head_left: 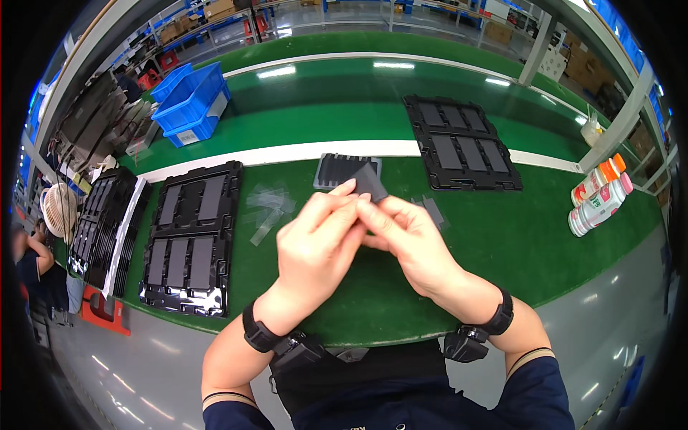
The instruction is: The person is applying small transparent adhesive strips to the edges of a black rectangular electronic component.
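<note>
Green table before you | left tray, black, at your ten o'clock | right tray, black, at one | your left hand and right hand together, both pinching | small tray at twelve | dark plate at twelve, held between both hands

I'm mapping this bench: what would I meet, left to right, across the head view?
Stacked black plastic trays, black tray of grey rectangles, clear plastic strips, small grey-rimmed tray, second black tray, two plastic bottles.
</note>
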### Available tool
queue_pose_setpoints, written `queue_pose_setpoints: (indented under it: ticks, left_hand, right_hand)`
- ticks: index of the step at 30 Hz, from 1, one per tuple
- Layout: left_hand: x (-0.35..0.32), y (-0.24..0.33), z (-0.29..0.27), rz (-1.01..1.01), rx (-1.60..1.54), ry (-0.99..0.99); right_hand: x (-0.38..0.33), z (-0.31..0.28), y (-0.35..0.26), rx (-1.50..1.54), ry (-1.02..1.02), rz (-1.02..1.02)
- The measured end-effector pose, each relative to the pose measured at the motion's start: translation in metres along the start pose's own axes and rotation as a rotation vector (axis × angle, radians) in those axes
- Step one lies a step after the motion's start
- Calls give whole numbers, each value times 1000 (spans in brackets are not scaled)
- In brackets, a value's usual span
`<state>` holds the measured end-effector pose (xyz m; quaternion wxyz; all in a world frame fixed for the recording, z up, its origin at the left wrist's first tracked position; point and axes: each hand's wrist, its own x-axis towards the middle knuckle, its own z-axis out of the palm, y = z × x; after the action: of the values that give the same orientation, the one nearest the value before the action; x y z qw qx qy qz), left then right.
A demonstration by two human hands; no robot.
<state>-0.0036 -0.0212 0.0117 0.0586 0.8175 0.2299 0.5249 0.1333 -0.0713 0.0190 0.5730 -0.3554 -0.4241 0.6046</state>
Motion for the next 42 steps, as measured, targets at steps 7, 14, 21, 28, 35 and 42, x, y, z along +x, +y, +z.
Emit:
queue_pose_setpoints:
  ticks: [7, 14, 21, 28, 35, 42]
  left_hand:
    - [5, -5, -4, -178, -129, 25]
    - [3, -19, -10, -791, -858, -152]
    - [5, -16, -5, -901, -934, -172]
    - [1, -17, -5, -933, -928, -227]
    - [0, -18, 0, -929, -966, -222]
    - [0, -28, 0, -988, -947, -138]
  right_hand:
    - [10, -31, -9, -179, 74, -166]
    - [10, -30, -6, -312, -53, -136]
    - [15, -37, 1, -301, -12, -163]
    - [15, -38, 1, -243, 45, -117]
    - [15, -41, 4, -235, 78, -164]
    - [19, -42, -1, -311, -6, -151]
